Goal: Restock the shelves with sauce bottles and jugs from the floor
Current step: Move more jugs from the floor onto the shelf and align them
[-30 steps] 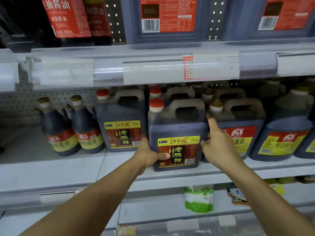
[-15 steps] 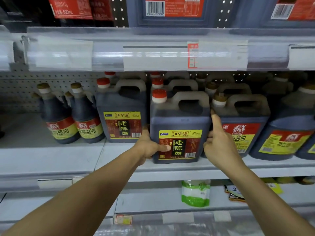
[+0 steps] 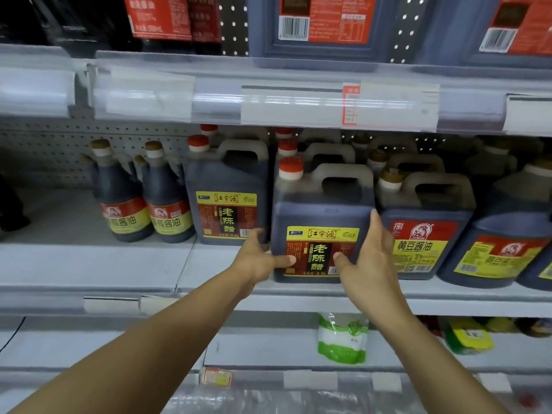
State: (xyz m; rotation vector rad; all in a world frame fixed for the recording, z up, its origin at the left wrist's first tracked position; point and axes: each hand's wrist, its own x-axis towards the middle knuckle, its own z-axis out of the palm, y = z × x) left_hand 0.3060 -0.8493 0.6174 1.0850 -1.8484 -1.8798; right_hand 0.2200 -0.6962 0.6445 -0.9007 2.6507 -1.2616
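A dark vinegar jug [image 3: 322,216] with a red cap and a yellow-and-red label stands at the front of the middle shelf [image 3: 89,264]. My left hand [image 3: 260,258] holds its lower left corner, thumb across the label. My right hand [image 3: 370,258] holds its right side, fingers along the edge and thumb on the label. More vinegar jugs [image 3: 230,198] of the same kind stand to its left and behind it.
Two soy sauce bottles [image 3: 146,201] stand at the left, and soy sauce jugs [image 3: 424,231] crowd the right. The upper shelf [image 3: 298,97] with price strips hangs close above. A green-and-white pouch [image 3: 342,339] lies on the lower shelf.
My right hand dropped from pointing up beside the jug to gripping its right side with the thumb on the label. The left hand kept its hold.
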